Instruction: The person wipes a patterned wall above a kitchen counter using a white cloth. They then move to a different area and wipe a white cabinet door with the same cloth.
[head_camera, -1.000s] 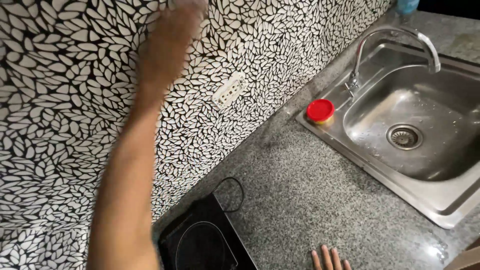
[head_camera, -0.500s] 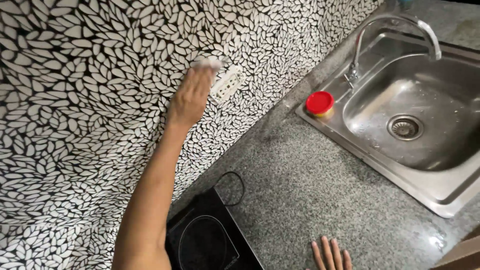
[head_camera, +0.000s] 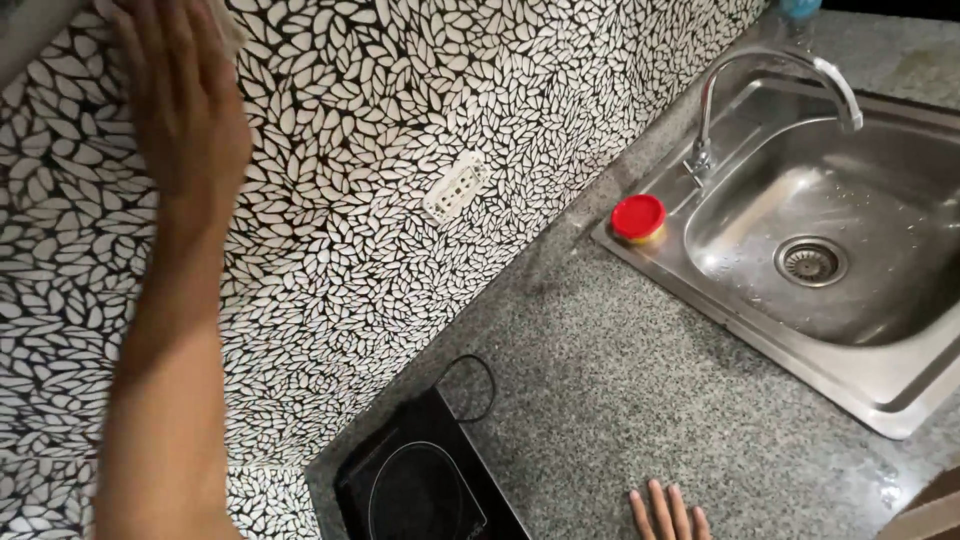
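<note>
Left hand (head_camera: 185, 110): raised flat against the black-and-white leaf-patterned wall covering (head_camera: 330, 250) near its upper left corner, fingers extended and close together, pressing a pale cloth (head_camera: 232, 22); only a small edge of the cloth shows past the fingertips.

Right hand (head_camera: 668, 512): only the fingertips in view, spread flat and resting on the speckled grey granite counter (head_camera: 620, 380) at its near edge. Holds nothing.

Surroundings: white rectangular wall socket (head_camera: 455, 186) on the wall, well right of the left hand. Black induction hob (head_camera: 420, 480) at the counter's near left, against the wall, with a black cord (head_camera: 478, 385) looped just behind it. Stainless steel sink (head_camera: 820, 240) at the counter's right end, curved chrome tap (head_camera: 770, 90) at its back edge. Small round red-lidded yellow tub (head_camera: 639, 219) on the sink's left back corner.
</note>
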